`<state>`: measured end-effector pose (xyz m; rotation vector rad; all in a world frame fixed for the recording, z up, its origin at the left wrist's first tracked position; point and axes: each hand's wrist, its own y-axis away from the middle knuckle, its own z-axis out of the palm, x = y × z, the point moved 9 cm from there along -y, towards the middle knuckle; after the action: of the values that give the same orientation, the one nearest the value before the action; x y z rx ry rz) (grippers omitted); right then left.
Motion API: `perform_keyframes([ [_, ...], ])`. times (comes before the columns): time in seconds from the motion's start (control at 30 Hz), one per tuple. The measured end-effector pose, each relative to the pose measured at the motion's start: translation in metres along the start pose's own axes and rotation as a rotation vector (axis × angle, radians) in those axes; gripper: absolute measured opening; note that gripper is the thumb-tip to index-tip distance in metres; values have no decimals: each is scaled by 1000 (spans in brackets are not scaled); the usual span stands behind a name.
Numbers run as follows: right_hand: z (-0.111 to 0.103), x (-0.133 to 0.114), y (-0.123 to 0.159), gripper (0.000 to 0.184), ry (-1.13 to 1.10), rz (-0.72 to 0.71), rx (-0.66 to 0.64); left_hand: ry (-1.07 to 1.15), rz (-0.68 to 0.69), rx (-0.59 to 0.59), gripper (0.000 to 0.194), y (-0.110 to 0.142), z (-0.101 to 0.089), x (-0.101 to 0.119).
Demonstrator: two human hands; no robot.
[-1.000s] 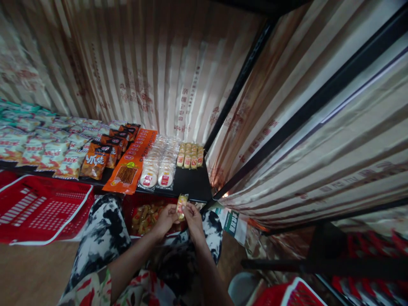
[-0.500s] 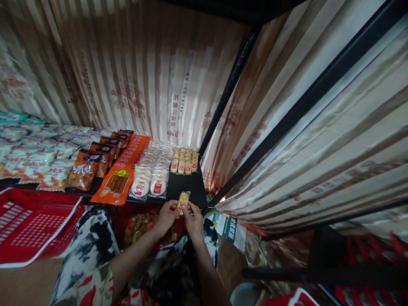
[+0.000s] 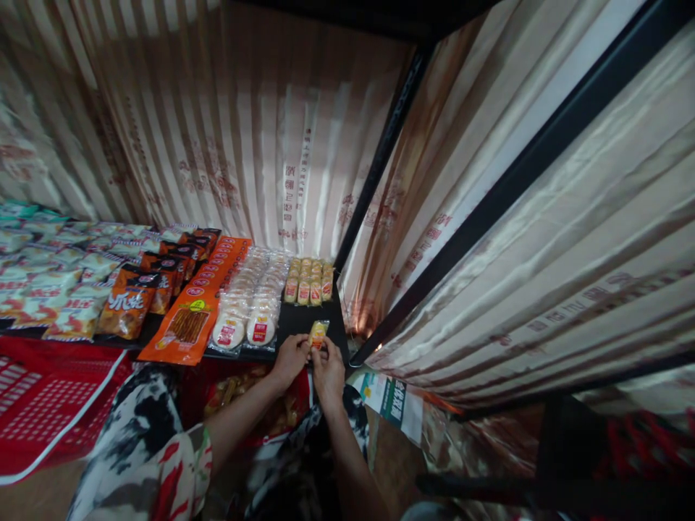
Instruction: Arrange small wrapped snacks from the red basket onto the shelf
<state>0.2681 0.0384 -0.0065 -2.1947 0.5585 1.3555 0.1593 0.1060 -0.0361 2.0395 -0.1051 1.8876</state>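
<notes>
Between the fingertips of both hands I hold one small yellow wrapped snack (image 3: 318, 333), upright near the front edge of the black shelf (image 3: 296, 317). My left hand (image 3: 292, 359) pinches its left side; my right hand (image 3: 329, 369) grips its lower right side. Behind it on the shelf stand rows of the same yellow snacks (image 3: 308, 282). To their left lie two columns of clear-wrapped round white crackers (image 3: 244, 307). Below my hands, a red basket (image 3: 190, 383) holds more loose yellow packets (image 3: 233, 391), partly hidden by my arms.
Further left are an orange snack bag (image 3: 187, 318), brown-orange bags (image 3: 127, 300) and many white packets (image 3: 59, 289). Another red basket (image 3: 48, 391) stands at lower left. Black frame bars (image 3: 388, 152) and pleated curtains (image 3: 244, 130) enclose the shelf. A printed plastic bag (image 3: 394, 405) lies at right.
Both hands, still on the yellow snack, have moved slightly forward over the shelf edge. The camera view has shifted a little, and more of the basket below shows.
</notes>
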Motion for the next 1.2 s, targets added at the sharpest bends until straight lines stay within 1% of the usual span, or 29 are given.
perform_keyframes([
  [0.13, 3, 3, -9, 44, 35, -5, -2, -73, 39, 13, 25, -12, 6, 0],
  [0.3, 2, 2, -22, 44, 127, -60, 43, -81, 48, 32, 25, -22, 12, -1],
  [0.53, 2, 7, -42, 42, 179, -66, 61, -228, 84, 34, 27, -31, 19, 18],
  [0.73, 0, 9, -63, 44, 190, -68, 118, -330, 208, 17, 31, -44, 27, 32],
  [0.97, 4, 12, -86, 45, 231, -118, 163, -304, 263, -1, 36, -59, 36, 36],
  [1.2, 12, 22, -108, 45, 259, -123, 162, -321, 251, -4, 38, -76, 41, 35],
])
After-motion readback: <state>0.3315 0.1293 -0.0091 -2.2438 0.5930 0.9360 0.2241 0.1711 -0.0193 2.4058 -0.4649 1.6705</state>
